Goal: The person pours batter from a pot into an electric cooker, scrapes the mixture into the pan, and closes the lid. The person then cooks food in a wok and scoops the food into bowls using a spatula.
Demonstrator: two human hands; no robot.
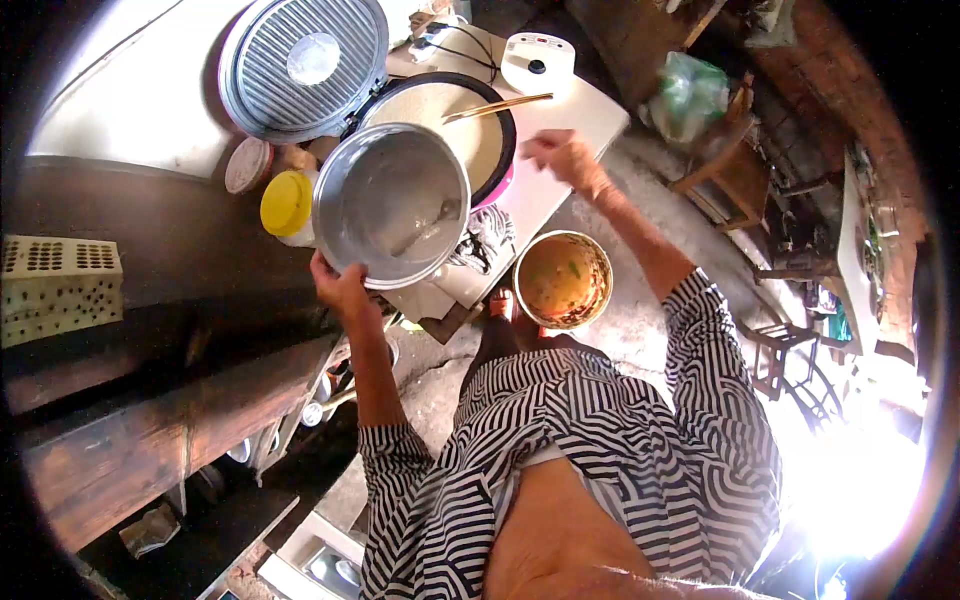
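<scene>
My left hand [343,290] grips the rim of a round metal basin [340,190], which is tilted and has a little whitish liquid or residue inside. The basin overlaps the near edge of an electric griddle [512,150], whose ribbed lid [255,70] stands raised. A pale layer [470,140] like batter or flatbread covers the cooking plate. A pair of chopsticks [498,107] lies across the griddle's rim. To the right of the griddle, my right hand [565,160] hovers over the white table. Its fingers look bent but blurred, and nothing is clearly seen in them.
A bucket [606,285] with orange-brown contents stands on the floor by my feet. A yellow-lidded jar [286,203] and a red-rimmed tub [248,165] sit left of the basin. A striped cloth [486,238] and a white appliance with a knob [538,62] rest on the table [590,110].
</scene>
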